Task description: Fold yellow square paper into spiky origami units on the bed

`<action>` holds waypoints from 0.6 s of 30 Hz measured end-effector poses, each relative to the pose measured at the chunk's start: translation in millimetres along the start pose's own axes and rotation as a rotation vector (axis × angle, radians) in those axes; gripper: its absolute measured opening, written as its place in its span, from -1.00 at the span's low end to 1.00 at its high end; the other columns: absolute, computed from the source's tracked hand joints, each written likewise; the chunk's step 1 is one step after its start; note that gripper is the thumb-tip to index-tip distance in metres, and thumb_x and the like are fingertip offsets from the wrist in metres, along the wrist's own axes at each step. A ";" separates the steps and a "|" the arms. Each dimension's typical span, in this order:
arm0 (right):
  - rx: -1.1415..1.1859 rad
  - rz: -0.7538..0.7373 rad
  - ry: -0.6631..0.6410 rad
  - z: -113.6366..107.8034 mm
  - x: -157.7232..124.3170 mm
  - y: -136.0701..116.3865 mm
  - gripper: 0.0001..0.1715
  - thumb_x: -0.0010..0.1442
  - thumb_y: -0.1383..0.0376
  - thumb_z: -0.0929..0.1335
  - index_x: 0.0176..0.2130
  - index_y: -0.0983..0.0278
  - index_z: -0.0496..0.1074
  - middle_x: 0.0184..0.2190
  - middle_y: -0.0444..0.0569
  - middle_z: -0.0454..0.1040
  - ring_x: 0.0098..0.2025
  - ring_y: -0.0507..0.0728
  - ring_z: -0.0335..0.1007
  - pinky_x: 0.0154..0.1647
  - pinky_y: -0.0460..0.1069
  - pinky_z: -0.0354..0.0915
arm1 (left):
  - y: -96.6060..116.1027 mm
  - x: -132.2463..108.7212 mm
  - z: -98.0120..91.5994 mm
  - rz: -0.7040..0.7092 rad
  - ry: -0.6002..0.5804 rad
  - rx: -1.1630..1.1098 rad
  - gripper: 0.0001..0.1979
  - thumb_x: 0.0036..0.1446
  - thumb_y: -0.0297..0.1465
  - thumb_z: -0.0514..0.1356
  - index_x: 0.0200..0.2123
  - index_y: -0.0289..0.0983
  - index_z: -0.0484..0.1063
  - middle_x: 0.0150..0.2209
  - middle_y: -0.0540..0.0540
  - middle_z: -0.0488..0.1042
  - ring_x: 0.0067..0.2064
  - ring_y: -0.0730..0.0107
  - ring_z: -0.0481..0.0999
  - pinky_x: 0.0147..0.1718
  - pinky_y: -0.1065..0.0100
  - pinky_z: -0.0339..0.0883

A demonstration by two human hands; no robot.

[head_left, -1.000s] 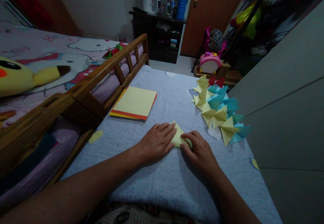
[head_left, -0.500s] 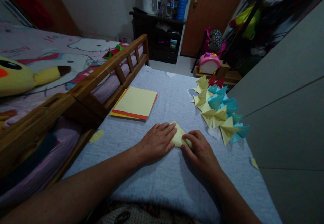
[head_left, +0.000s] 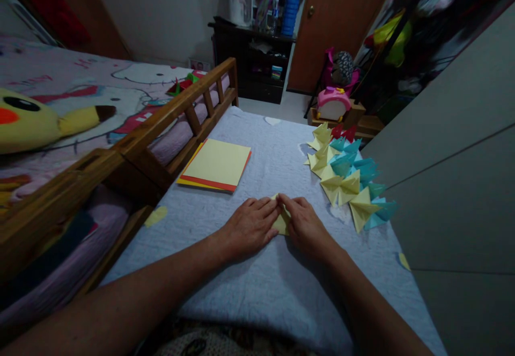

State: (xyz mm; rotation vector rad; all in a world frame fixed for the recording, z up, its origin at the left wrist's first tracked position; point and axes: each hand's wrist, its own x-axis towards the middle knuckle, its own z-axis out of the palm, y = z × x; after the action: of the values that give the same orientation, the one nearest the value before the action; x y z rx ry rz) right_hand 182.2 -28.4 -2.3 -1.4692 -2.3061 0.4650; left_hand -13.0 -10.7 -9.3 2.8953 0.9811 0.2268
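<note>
Paper [head_left: 283, 225], pale yellow, folded, one piece: on blue cloth [head_left: 241, 291], under two bare hands.
Left hand [head_left: 250, 227]: palm down, laid flat, fingers extended and close together, over the paper's left part. Right hand [head_left: 308, 226]: fingers bent, tips at the paper's far corner, just beside the left fingertips; from my remote post I cannot tell whether it pinches the paper or only presses it. Between the hands I see a small patch of the paper. Also listed: stack of square sheets [head_left: 219, 161], pale yellow on top, red and deeper yellow edges below, near the wooden rail [head_left: 177, 106]; yellow folded pieces [head_left: 341, 187], in a row along the cloth's right side; blue folded pieces [head_left: 364, 169], just right of these; red folded pieces [head_left: 349, 132], at the far end.
</note>
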 end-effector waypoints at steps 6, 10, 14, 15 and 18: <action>-0.025 0.013 -0.014 1.5 1.1 0.5 -0.36 0.09 0.55 0.23 0.17 0.35 0.32 -0.05 0.11 0.56 -0.06 0.21 0.33 0.01 0.08 0.28 | 5.3 -5.2 2.2 -0.005 0.050 0.029 -0.58 0.43 -0.28 0.01 0.25 -0.34 0.30 0.27 -0.24 0.37 0.27 0.08 0.32 0.14 0.13 0.17; -0.082 0.024 -0.040 -1.7 1.3 -5.1 -0.51 0.21 0.47 0.24 0.13 0.32 0.33 -0.12 0.08 0.57 -0.10 0.21 0.32 -0.02 0.08 0.25 | 7.3 -13.1 -1.0 0.004 0.055 0.043 -0.66 0.41 -0.40 0.02 0.14 -0.37 0.40 0.19 -0.25 0.46 0.21 0.11 0.40 0.09 0.16 0.24; -0.109 -0.001 -0.044 -0.5 0.1 -5.0 -0.45 0.25 0.43 0.26 0.22 0.32 0.26 -0.02 0.10 0.55 -0.05 0.23 0.32 0.01 0.10 0.24 | 3.8 -22.9 -4.3 -0.015 0.062 0.065 -0.68 0.39 -0.44 0.03 0.13 -0.36 0.40 0.17 -0.25 0.48 0.18 0.11 0.44 0.07 0.15 0.28; -0.113 -0.008 -0.044 -0.4 -0.3 -4.8 -0.45 0.26 0.42 0.27 0.23 0.32 0.26 0.03 0.10 0.54 -0.04 0.23 0.32 0.01 0.11 0.24 | 2.7 -25.1 -4.7 -0.027 0.057 0.071 -0.68 0.39 -0.42 0.03 0.12 -0.35 0.41 0.16 -0.26 0.48 0.17 0.10 0.44 0.06 0.14 0.30; -0.131 -0.030 -0.047 -1.1 -1.0 -5.5 -0.55 0.29 0.39 0.27 0.16 0.27 0.35 0.20 0.08 0.44 -0.01 0.23 0.33 0.04 0.13 0.24 | 0.5 -31.6 -4.9 -0.054 0.037 0.073 -0.67 0.39 -0.37 0.05 0.13 -0.35 0.39 0.18 -0.29 0.46 0.19 0.06 0.42 0.06 0.11 0.31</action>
State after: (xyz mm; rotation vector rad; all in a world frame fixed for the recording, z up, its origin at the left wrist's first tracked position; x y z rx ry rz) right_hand 178.8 -31.5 1.0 -1.4956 -2.4338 0.3493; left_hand -38.3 -30.3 -8.1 2.9348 1.0947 0.2465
